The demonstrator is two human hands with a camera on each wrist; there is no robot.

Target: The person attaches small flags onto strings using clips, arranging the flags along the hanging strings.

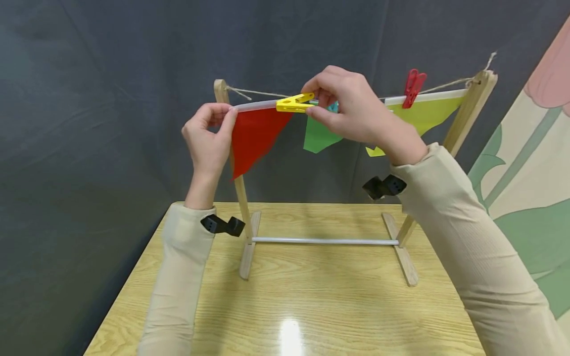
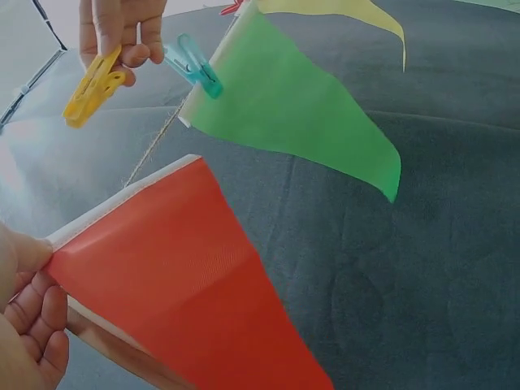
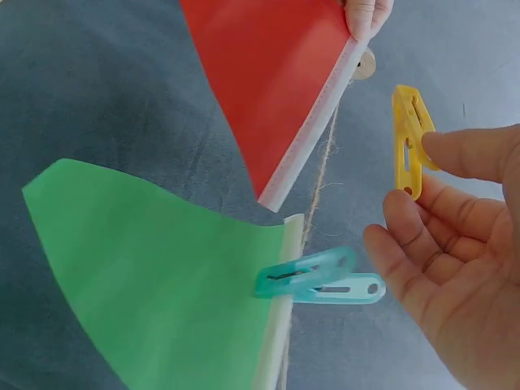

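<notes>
My left hand [image 1: 209, 136] pinches one top corner of a red pennant [image 2: 179, 276] between thumb and fingers. The pennant's white upper band lies along the twine [image 3: 327, 158], near the left post. Between the thumb and fingers of my right hand [image 1: 352, 106] is a yellow clothespin [image 3: 409, 142]. Both wrist views show the clothespin apart from the red cloth, in front of the twine. Beside it hangs a green pennant [image 2: 301, 106], held to the twine by a teal clothespin [image 3: 317, 278].
A yellow-green pennant [image 1: 432, 111] hangs at the right under a red clothespin [image 1: 413, 89]. Twine runs between the left wooden post [image 1: 220, 91] and right post [image 1: 469, 113]. A white rod [image 1: 325, 241] joins their feet on the wooden table [image 1: 320, 301]. Dark cloth [image 1: 111, 123] hangs behind.
</notes>
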